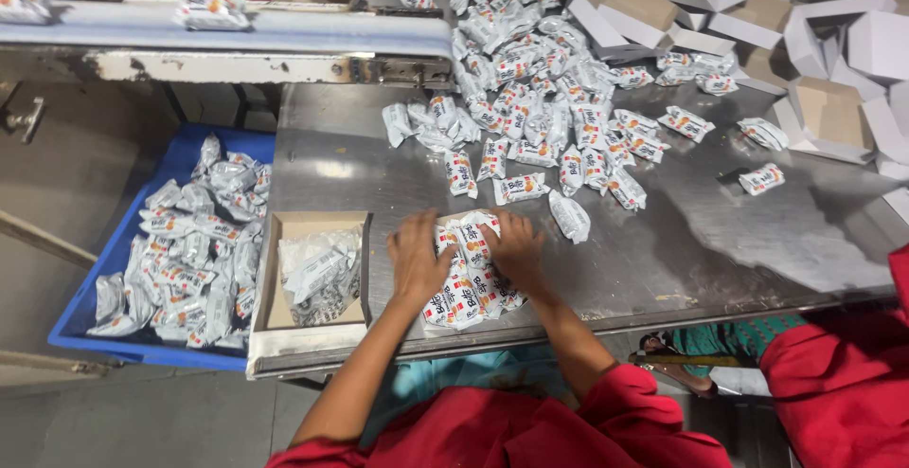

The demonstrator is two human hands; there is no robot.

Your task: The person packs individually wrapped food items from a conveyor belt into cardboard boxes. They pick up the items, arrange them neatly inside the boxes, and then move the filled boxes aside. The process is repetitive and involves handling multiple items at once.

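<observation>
Steel table (720,241) | both hands flat on packets (466,283), box beneath hidden | L hand (415,258), R hand (516,248) grip open

A steel table (720,231) stands on grey floor (114,421), beside a conveyor belt (312,30).

At the table's (720,241) near edge, both hands rest on packets packed in a box (469,283): the left hand (415,258) on its left side, the right hand (516,248) on its right. Just left of it sits another box (312,274) with packets inside. Left of the table, lower down, a crate (175,250) holds more packets. Behind the hands a heap (540,80) of loose packets spreads across the table. Empty cartons (757,13) lie at the far right, and a conveyor (227,27) runs at the far left.
</observation>
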